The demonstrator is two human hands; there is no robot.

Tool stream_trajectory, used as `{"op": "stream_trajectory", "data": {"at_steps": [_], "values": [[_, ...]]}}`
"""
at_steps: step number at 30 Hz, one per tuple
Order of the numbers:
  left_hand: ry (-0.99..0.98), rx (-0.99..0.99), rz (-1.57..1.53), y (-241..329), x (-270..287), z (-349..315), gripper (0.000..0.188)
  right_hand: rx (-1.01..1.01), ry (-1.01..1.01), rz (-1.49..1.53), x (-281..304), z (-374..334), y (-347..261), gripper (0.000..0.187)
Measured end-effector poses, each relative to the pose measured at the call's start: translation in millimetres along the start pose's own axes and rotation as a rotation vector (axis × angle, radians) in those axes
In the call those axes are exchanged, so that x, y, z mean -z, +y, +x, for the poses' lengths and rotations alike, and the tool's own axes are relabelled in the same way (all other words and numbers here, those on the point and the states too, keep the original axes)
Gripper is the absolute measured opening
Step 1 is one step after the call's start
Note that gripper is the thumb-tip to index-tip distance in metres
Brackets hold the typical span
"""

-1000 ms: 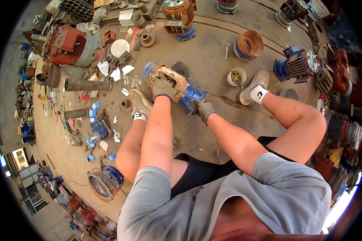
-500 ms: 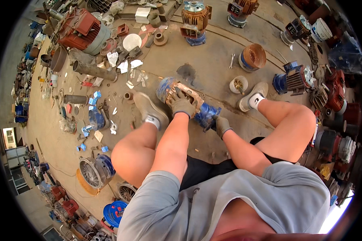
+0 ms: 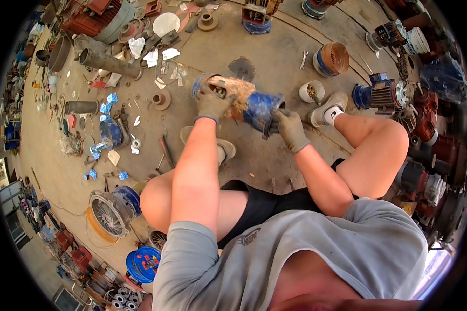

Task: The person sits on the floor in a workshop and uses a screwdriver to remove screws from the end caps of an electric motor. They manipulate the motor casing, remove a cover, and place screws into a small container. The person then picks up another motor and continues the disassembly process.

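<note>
Between my legs is a motor housing, worn to bare coppery metal in the middle, with blue paint at both ends. It lies crosswise and appears raised off the floor. My gloved left hand grips its left end, fingers curled at a square opening in the casing. At the other end, the fingers of my gloved right hand close on the rim of the blue flange. The undersides of the housing and some fingertips are hidden.
Beyond my right hand stands a white tub of small brass-coloured parts, near my right shoe. A spanner and a rusty-topped drum lie farther off. A hammer-like tool lies left of my left leg. Motors stand at right.
The housing has swung from slanting to nearly level across and seems lifted. My left hand has shifted left along it, my right hand up the flange. My left foot has drawn back.
</note>
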State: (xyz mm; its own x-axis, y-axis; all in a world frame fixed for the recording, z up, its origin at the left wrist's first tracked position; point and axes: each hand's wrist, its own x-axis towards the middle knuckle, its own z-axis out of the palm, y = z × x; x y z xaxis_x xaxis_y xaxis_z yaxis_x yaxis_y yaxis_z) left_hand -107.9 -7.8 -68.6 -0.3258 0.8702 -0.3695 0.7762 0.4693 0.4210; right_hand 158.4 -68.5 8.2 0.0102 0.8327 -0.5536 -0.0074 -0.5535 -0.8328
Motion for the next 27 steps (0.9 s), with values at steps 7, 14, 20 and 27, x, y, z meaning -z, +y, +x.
{"op": "stream_trajectory", "data": {"at_steps": [7,14,20,27], "values": [[0.006,-0.009,-0.608,-112,47,72,0.07,0.381,-0.262,-0.633,-117,4,-115,0.042],[-0.034,0.164,-1.597,-190,40,74,0.058,0.823,-0.395,-0.717,-208,-8,-149,0.041],[-0.001,0.288,-1.711,-205,37,73,0.053,0.985,-0.225,-1.229,-270,37,-134,0.081],[0.05,0.324,-1.73,-213,50,73,0.047,1.118,-0.356,-1.314,-316,59,-143,0.085]]}}
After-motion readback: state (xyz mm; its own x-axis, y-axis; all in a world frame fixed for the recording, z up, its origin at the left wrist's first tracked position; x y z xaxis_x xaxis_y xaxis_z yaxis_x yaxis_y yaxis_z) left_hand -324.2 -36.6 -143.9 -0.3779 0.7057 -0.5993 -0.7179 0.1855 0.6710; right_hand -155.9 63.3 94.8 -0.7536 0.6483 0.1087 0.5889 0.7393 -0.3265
